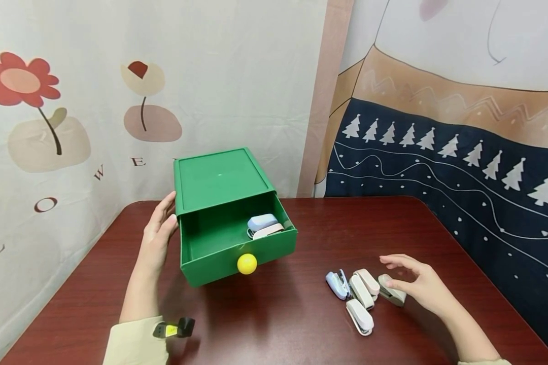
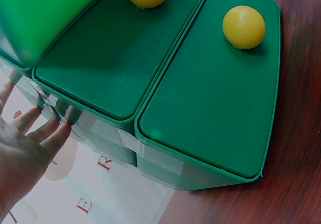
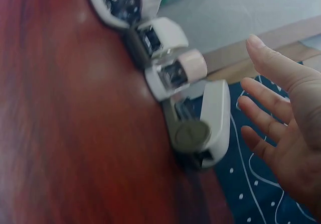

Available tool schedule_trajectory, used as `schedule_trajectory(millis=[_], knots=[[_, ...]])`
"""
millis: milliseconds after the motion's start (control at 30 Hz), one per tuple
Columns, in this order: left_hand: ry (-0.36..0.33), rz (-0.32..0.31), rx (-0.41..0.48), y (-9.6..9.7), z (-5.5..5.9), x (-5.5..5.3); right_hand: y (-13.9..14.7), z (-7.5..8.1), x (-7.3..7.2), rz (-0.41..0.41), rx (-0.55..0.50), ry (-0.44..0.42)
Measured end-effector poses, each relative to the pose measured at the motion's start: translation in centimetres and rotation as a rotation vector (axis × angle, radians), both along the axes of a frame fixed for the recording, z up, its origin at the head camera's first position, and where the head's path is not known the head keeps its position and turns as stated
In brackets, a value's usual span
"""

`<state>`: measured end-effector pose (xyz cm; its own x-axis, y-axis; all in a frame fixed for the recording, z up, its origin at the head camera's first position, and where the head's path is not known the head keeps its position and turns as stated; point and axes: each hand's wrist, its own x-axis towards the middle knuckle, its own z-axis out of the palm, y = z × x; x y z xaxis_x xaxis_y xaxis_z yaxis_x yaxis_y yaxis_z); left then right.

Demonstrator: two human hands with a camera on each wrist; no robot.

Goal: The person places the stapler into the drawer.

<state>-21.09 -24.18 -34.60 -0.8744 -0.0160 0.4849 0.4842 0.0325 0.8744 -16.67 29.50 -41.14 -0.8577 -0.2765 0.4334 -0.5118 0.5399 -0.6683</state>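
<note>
A green drawer cabinet (image 1: 219, 177) stands with its top drawer (image 1: 219, 261) pulled out. Inside that drawer lie a blue stapler (image 1: 262, 221) and a pale pink one (image 1: 268, 231). My left hand (image 1: 157, 238) touches the cabinet's left side with its fingers extended, as the left wrist view also shows. Hovering beside a grey-white stapler (image 1: 392, 291) is my right hand (image 1: 422, 286), fingers apart and nothing in them. In the right wrist view a gap separates the hand (image 3: 291, 108) from that stapler (image 3: 215, 118).
Left of the grey-white stapler are grouped a blue stapler (image 1: 338, 285), a pale pink one (image 1: 368, 282), and two white ones (image 1: 362, 291), the nearer one (image 1: 360, 317) closer to me. Yellow knobs (image 2: 244, 27) stick out from the cabinet's lower drawers. Printed curtains hang behind the dark red table (image 1: 301, 334).
</note>
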Motion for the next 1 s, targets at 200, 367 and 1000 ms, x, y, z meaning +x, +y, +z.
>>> schedule_trajectory(millis=[200,367,1000], knots=[[0.004,-0.005,-0.003,0.0,0.0,0.0,1.3,-1.0,0.3,0.026,-0.001,-0.041],[0.004,-0.004,-0.006,0.1,0.0,0.0,2.3,-1.9,0.4,0.081,-0.021,-0.095],[0.005,-0.012,0.008,0.1,-0.1,0.0,2.7,-2.7,0.4,0.197,-0.098,-0.195]])
